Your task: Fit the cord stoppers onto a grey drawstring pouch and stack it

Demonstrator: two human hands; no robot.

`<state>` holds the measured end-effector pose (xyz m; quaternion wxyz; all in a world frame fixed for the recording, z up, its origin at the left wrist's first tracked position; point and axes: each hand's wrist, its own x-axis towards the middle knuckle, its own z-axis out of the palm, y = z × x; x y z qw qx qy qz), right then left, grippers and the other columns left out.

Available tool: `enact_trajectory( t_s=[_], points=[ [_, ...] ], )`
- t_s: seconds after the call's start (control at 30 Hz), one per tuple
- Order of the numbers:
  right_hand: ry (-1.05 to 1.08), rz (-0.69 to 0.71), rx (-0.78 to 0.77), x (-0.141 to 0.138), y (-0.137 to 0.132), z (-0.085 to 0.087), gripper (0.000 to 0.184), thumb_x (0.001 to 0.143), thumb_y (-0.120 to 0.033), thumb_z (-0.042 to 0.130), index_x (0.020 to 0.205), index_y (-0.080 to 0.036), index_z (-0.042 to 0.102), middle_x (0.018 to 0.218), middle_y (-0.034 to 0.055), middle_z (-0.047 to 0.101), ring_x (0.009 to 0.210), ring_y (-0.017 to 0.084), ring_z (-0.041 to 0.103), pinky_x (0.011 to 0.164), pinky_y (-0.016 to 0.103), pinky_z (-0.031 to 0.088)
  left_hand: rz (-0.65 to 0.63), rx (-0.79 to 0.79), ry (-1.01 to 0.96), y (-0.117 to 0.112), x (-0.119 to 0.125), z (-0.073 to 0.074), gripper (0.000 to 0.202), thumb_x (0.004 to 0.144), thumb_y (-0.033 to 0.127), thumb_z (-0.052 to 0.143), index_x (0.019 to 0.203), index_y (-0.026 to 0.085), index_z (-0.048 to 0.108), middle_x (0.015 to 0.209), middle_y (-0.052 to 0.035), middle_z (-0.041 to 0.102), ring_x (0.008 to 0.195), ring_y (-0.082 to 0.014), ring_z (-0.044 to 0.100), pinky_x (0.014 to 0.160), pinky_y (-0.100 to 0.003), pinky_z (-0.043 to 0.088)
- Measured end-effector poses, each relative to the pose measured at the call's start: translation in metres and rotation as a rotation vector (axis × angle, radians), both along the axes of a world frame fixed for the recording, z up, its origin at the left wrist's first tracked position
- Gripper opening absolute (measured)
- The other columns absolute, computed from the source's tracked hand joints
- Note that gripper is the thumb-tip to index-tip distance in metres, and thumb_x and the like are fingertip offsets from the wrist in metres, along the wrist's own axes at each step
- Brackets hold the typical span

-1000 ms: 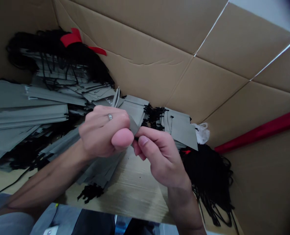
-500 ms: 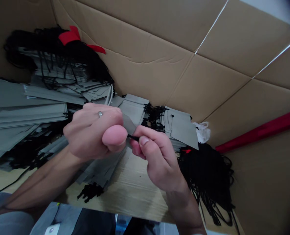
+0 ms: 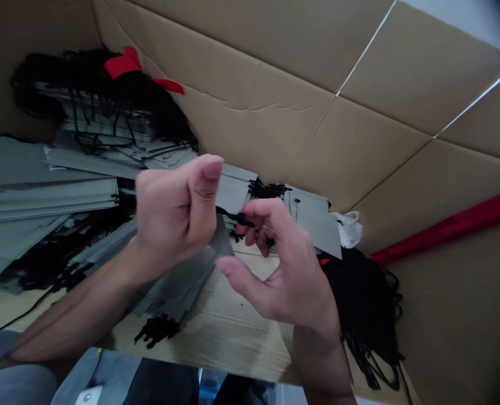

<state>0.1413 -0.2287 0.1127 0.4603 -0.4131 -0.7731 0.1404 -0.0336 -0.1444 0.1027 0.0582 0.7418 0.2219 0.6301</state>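
My left hand (image 3: 176, 214) is curled closed in mid-frame, thumb up, gripping a grey paper tag (image 3: 222, 244) whose corner pokes out below the fingers. A thin black cord (image 3: 235, 216) runs from that hand to my right hand (image 3: 281, 270). The right hand's bent fingers hook the cord while its thumb sticks out to the left. Both hands hover above a cardboard surface (image 3: 233, 332) inside a big cardboard box.
Stacks of grey paper tags (image 3: 43, 185) fill the left side, more lie behind the hands (image 3: 312, 222). Bundles of black cords (image 3: 368, 315) sit right and at back left, one with a red ribbon (image 3: 125, 64). Cardboard walls (image 3: 317, 112) enclose the back; a red strip (image 3: 452, 228) runs right.
My left hand turned so its thumb now points up and lifted slightly. My right hand opened from a tight pinch, its fingers now hooking the cord and drawing it out to the right.
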Motion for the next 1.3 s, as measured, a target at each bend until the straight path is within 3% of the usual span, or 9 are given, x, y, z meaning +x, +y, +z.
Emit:
enact_trajectory(
  t_s=[0.17,0.33,0.43,0.63,0.8,1.0,1.07,1.17,1.3],
  points=[
    [-0.135,-0.022,0.056,0.007,0.013,-0.006,0.011,0.106,-0.029,0.075,0.103,-0.023,0.066,0.088,-0.0018,0.072,0.076,0.014,0.064,0.071,0.028,0.052,-0.102,-0.115,0.063,0.006,0.008,0.009,0.055,0.122,0.042,0.038,0.073,0.02,0.049,0.064,0.0041,0.044,0.056,-0.0092,0.041,0.052,-0.028,0.032],
    [-0.062,-0.216,0.053,0.035,0.02,-0.002,0.013,0.108,-0.032,0.071,0.098,-0.023,0.068,0.089,-0.0009,0.071,0.078,0.015,0.065,0.069,0.028,0.05,-0.39,-0.494,0.571,0.028,-0.021,0.026,0.04,0.107,0.054,0.067,0.084,0.02,0.064,0.073,0.0027,0.059,0.062,-0.0117,0.052,0.053,-0.024,0.038],
    [-0.03,-0.279,0.054,0.05,0.027,-0.001,0.013,0.106,-0.033,0.073,0.099,-0.023,0.068,0.092,0.0,0.071,0.081,0.016,0.066,0.07,0.029,0.051,-0.421,-0.592,0.741,0.043,-0.037,0.029,0.042,0.106,0.052,0.063,0.079,0.021,0.064,0.066,0.0035,0.052,0.055,-0.0111,0.044,0.048,-0.024,0.035],
    [-0.029,-0.302,0.047,0.047,0.035,-0.003,0.018,0.102,-0.038,0.078,0.11,-0.024,0.071,0.091,-0.0004,0.069,0.08,0.017,0.063,0.075,0.032,0.052,-0.202,-0.326,0.645,0.051,-0.033,0.021,0.044,0.103,0.043,0.062,0.065,0.02,0.058,0.054,0.0059,0.037,0.049,-0.0091,0.031,0.049,-0.025,0.025],
    [0.032,-0.321,0.156,0.046,0.045,-0.009,0.014,0.105,-0.037,0.076,0.099,-0.024,0.076,0.087,0.0001,0.071,0.077,0.017,0.062,0.072,0.032,0.051,-0.195,-0.293,0.753,0.056,-0.037,0.018,0.035,0.1,0.04,0.063,0.071,0.021,0.068,0.056,0.0051,0.053,0.05,-0.0108,0.042,0.052,-0.026,0.029],
    [0.203,-0.692,0.357,0.041,0.06,-0.014,0.019,0.103,-0.04,0.077,0.1,-0.022,0.071,0.093,0.0035,0.069,0.08,0.018,0.063,0.07,0.032,0.051,0.057,-0.158,0.55,0.056,-0.049,0.02,0.02,0.096,0.031,0.069,0.092,0.02,0.086,0.063,0.0027,0.068,0.053,-0.0122,0.051,0.06,-0.029,0.035],
    [0.327,-0.56,0.18,0.034,0.061,-0.016,0.035,0.106,-0.056,0.07,0.094,-0.023,0.066,0.082,0.0026,0.067,0.07,0.017,0.064,0.06,0.031,0.048,0.109,-0.041,0.447,0.049,-0.045,0.02,0.022,0.098,0.029,0.068,0.102,0.021,0.088,0.082,-0.0007,0.079,0.069,-0.0165,0.067,0.067,-0.03,0.044],
    [0.47,-0.169,-0.163,0.024,0.062,-0.022,0.051,0.105,-0.074,0.06,0.1,-0.023,0.068,0.09,0.0089,0.078,0.075,0.023,0.077,0.054,0.032,0.054,0.101,0.132,0.459,0.034,-0.038,0.018,0.026,0.105,0.025,0.061,0.109,0.023,0.087,0.105,-0.004,0.083,0.095,-0.0231,0.076,0.079,-0.035,0.055],
    [0.251,-0.248,-0.089,0.026,0.068,-0.032,0.039,0.112,-0.059,0.053,0.099,-0.024,0.066,0.088,0.0079,0.079,0.073,0.024,0.077,0.061,0.036,0.063,0.089,0.113,0.725,0.005,-0.025,0.017,0.02,0.107,0.026,0.064,0.115,0.022,0.083,0.116,-0.0069,0.079,0.106,-0.0272,0.074,0.086,-0.04,0.062]
  ],
)
